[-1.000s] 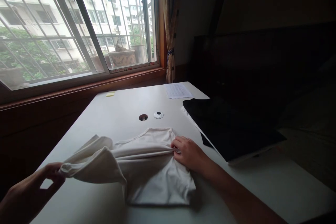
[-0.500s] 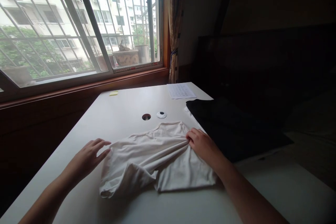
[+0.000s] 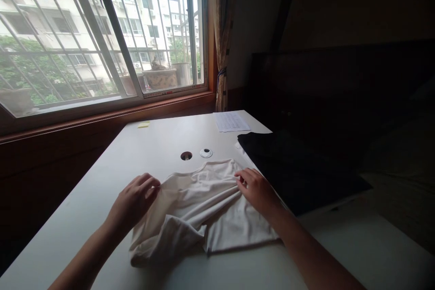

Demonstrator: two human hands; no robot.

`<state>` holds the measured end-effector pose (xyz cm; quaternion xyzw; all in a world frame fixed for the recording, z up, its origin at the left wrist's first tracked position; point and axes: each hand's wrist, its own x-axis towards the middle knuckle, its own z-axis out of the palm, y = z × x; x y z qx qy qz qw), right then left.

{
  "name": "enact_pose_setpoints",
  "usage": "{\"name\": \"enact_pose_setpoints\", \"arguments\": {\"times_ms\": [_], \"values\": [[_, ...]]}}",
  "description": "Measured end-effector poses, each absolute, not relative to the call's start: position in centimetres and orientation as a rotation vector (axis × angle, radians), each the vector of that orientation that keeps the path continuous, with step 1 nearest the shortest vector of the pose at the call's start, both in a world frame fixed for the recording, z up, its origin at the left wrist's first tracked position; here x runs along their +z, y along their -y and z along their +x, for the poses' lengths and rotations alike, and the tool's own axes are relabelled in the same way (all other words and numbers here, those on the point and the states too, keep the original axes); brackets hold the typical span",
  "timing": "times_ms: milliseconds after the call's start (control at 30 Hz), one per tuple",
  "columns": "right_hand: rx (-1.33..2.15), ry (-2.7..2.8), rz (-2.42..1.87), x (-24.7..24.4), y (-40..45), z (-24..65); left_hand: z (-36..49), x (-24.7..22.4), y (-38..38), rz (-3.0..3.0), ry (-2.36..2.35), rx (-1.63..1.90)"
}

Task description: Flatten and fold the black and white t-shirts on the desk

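A creased white shirt lies on the white table, partly folded over on itself, with folds running from its lower left up to the right. My left hand is at the shirt's upper left edge, fingertips and thumb closed on the cloth, which is drawn up a little there. On the other side my right hand pinches the fabric near the upper right, where the folds gather. Its thumb is partly hidden.
A black cloth lies along the table's right side, over something white. Behind the shirt are a round cable hole and its white cap. Farther back are a paper sheet and yellow sticky notes. A barred window stands beyond.
My left hand has moved right and closed on the shirt's left edge, lifting it slightly. My right hand stays at the gathered fabric. The view has shifted slightly.
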<state>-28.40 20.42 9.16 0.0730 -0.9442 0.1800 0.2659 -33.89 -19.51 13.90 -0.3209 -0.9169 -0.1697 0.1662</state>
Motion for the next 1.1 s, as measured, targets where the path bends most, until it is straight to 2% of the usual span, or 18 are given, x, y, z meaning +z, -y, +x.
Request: {"name": "enact_pose_setpoints", "arguments": {"times_ms": [100, 200, 400, 467, 567, 633, 867, 967, 1100], "values": [[0.77, 2.472, 0.381, 9.1, -18.6, -27.6, -30.2, 16.2, 17.4, -1.186, 2.416, -0.645], [1.02, 2.418, 0.648, 9.0, -16.7, -26.6, -26.2, 18.1, 14.6, -1.461, 2.306, -0.654], [1.166, 2.344, 1.018, 9.8, -15.1, -25.6, -23.0, 19.3, 11.7, -2.036, 2.343, -0.877], [1.267, 2.297, 1.003, 10.3, -15.6, -25.4, -24.1, 18.2, 11.8, -1.949, 2.393, -1.047], [1.336, 2.167, 0.936, 11.1, -16.3, -25.1, -27.2, 15.5, 11.8, -1.518, 2.383, -1.198], [1.361, 2.1, 0.915, 11.5, -16.5, -24.8, -29.4, 13.8, 11.5, -1.357, 2.439, -1.039], [1.384, 2.004, 0.92, 12.1, -16.5, -23.7, -33.0, 10.9, 9.7, -1.461, 2.606, -0.243], [1.395, 1.983, 0.935, 12.3, -16.8, -23.4, -33.5, 9.9, 9.9, -1.45, 2.523, -0.102], [1.342, 1.941, 0.948, 12.3, -17.1, -23.5, -34.9, 10.1, 12.7, -1.279, 2.472, -0.106]]}}
